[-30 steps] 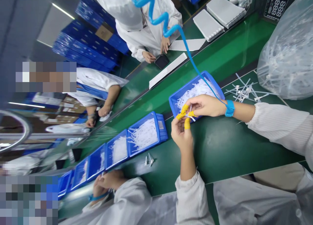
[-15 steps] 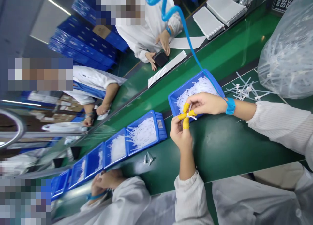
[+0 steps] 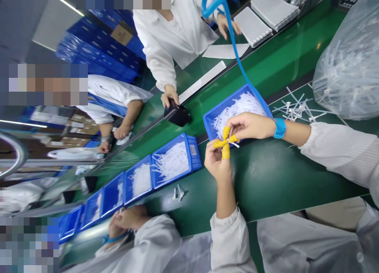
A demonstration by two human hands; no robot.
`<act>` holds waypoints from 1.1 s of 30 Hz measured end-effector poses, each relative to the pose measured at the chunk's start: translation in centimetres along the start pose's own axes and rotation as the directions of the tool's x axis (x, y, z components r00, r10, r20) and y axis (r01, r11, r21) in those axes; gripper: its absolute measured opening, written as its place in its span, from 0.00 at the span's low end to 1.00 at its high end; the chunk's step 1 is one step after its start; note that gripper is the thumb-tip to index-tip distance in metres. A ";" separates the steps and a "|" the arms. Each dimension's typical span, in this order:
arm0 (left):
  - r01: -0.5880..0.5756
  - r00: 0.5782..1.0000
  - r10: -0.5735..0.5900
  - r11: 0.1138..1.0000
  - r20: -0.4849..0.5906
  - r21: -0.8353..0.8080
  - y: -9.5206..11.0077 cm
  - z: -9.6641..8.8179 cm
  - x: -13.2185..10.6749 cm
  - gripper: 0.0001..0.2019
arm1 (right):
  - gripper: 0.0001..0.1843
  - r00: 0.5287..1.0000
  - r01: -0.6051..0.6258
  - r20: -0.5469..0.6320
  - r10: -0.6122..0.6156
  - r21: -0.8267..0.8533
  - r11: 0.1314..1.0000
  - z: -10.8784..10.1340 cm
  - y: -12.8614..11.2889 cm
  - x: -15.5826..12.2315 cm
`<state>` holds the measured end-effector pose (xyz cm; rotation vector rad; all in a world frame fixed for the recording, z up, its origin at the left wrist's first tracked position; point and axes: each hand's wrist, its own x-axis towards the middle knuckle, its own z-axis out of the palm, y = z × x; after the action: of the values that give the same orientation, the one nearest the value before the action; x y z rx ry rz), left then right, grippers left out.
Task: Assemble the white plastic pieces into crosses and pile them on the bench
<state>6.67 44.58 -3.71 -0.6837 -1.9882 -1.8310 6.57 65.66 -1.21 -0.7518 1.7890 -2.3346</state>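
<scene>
My left hand (image 3: 218, 162) and my right hand (image 3: 251, 125) meet over the front edge of a blue bin (image 3: 207, 125) full of small white strips. Yellow wraps cover the thumb and forefinger tips of both hands. Pinched between those fingertips is a small white plastic piece (image 3: 234, 144), one thin end sticking out to the right; its middle is mostly hidden. A blue band (image 3: 279, 128) circles my right wrist. To the right of the bin lies a loose pile of thin tubes with white connectors (image 3: 296, 109).
A large clear bag of similar tubes (image 3: 349, 67) stands at the right. Blue bins (image 3: 194, 156) line the bench at left, near a co-worker's hands (image 3: 127, 219). A coiled blue hose (image 3: 233, 40) hangs in front. Two small pieces (image 3: 179, 193) lie on the green bench.
My hands stay almost in place, still pinching the white piece. The co-worker across the bench has moved a black object to the left and nearer, now holding it in one hand.
</scene>
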 end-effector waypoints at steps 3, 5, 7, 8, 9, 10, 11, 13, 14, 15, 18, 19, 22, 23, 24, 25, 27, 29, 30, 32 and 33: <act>0.008 1.000 -0.008 1.000 0.013 0.013 0.0 0.0 -0.1 0.10 | 0.11 1.000 0.002 0.008 -0.002 0.005 1.000 0.1 0.1 0.0; 0.032 0.999 -0.033 0.999 0.012 0.017 -0.1 -0.1 -0.2 0.11 | 0.11 1.000 -0.003 0.011 0.003 0.028 1.000 0.1 0.0 0.0; 0.055 0.998 -0.055 0.998 0.010 0.018 -0.1 -0.2 -0.2 0.13 | 0.10 1.000 -0.010 0.016 0.009 0.047 0.999 0.2 -0.1 0.0; 0.063 0.998 -0.063 0.998 0.011 0.020 -0.1 -0.2 -0.2 0.14 | 0.10 1.000 -0.011 0.018 0.010 0.052 0.999 0.2 -0.1 0.0; 0.066 0.998 -0.067 0.998 0.010 0.022 -0.2 -0.2 -0.2 0.15 | 0.09 1.000 -0.009 0.020 0.008 0.053 0.999 0.2 -0.2 0.0; 0.065 0.998 -0.066 0.998 0.008 0.025 -0.2 -0.3 -0.2 0.14 | 0.09 1.000 -0.006 0.021 0.005 0.049 0.999 0.1 -0.2 0.0; 0.063 0.998 -0.063 0.998 0.006 0.029 -0.2 -0.3 -0.2 0.14 | 0.09 1.000 -0.002 0.022 0.001 0.042 0.999 0.1 -0.1 0.0; 0.057 0.998 -0.057 0.998 0.001 0.038 -0.3 -0.3 -0.2 0.14 | 0.09 1.000 0.001 0.021 -0.001 0.016 1.000 0.1 0.0 0.0; 0.057 0.998 -0.057 0.998 -0.004 0.040 -0.3 -0.3 -0.2 0.14 | 0.09 1.000 0.000 0.018 0.000 0.001 1.000 0.1 0.0 0.0; 0.063 0.998 -0.063 0.997 -0.008 0.040 -0.4 -0.3 -0.3 0.15 | 0.09 1.000 -0.001 0.016 0.001 -0.012 1.000 0.1 0.0 0.0; 0.092 0.996 -0.091 0.995 -0.026 0.025 -0.4 -0.1 -0.2 0.17 | 0.08 1.000 -0.003 0.006 0.004 -0.019 1.000 0.1 -0.1 0.0; 0.097 0.995 -0.097 0.995 -0.030 0.014 -0.4 -0.1 -0.2 0.18 | 0.08 1.000 -0.005 0.004 0.005 -0.012 1.000 0.1 -0.2 0.0; 0.100 0.995 -0.101 0.994 -0.025 -0.032 -0.3 -0.1 -0.1 0.20 | 0.08 1.000 -0.007 0.007 0.007 0.011 1.000 0.2 -0.5 0.0; 0.103 0.994 -0.104 0.994 -0.018 -0.044 -0.2 -0.1 0.0 0.20 | 0.08 1.000 -0.007 0.010 0.007 0.015 1.000 0.2 -0.5 -0.1; 0.110 0.994 -0.111 0.993 -0.010 -0.050 -0.2 -0.1 0.0 0.21 | 0.08 1.000 -0.007 0.012 0.007 0.021 1.000 0.2 -0.6 -0.1; 0.118 0.993 -0.119 0.992 -0.004 -0.049 -0.1 -0.1 0.0 0.21 | 0.09 1.000 -0.006 0.012 0.006 0.027 1.000 0.2 -0.6 -0.1; 0.131 0.991 -0.131 0.991 0.002 -0.040 -0.1 -0.1 0.0 0.22 | 0.09 1.000 -0.008 0.010 0.008 0.043 0.999 0.2 -0.6 -0.1; 0.137 0.991 -0.137 0.990 0.004 -0.036 -0.1 -0.1 0.0 0.23 | 0.09 1.000 -0.014 0.010 0.013 0.048 0.999 0.2 -0.6 -0.1; 0.134 0.991 -0.134 0.990 0.003 -0.040 -0.1 -0.1 0.0 0.23 | 0.09 1.000 -0.016 0.011 0.016 0.045 0.999 0.2 -0.6 -0.1; 0.127 0.992 -0.127 0.990 0.001 -0.054 -0.1 -0.2 -0.1 0.22 | 0.09 1.000 -0.018 0.015 0.018 0.033 0.999 0.2 -0.5 -0.1; 0.125 0.992 -0.125 0.990 0.001 -0.062 -0.2 -0.2 -0.1 0.22 | 0.09 1.000 -0.019 0.016 0.018 0.029 0.999 0.1 -0.5 -0.1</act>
<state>6.60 44.38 -3.86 -0.5855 -2.0211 -1.9723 6.79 65.70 -0.76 -0.7445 1.7438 -2.3314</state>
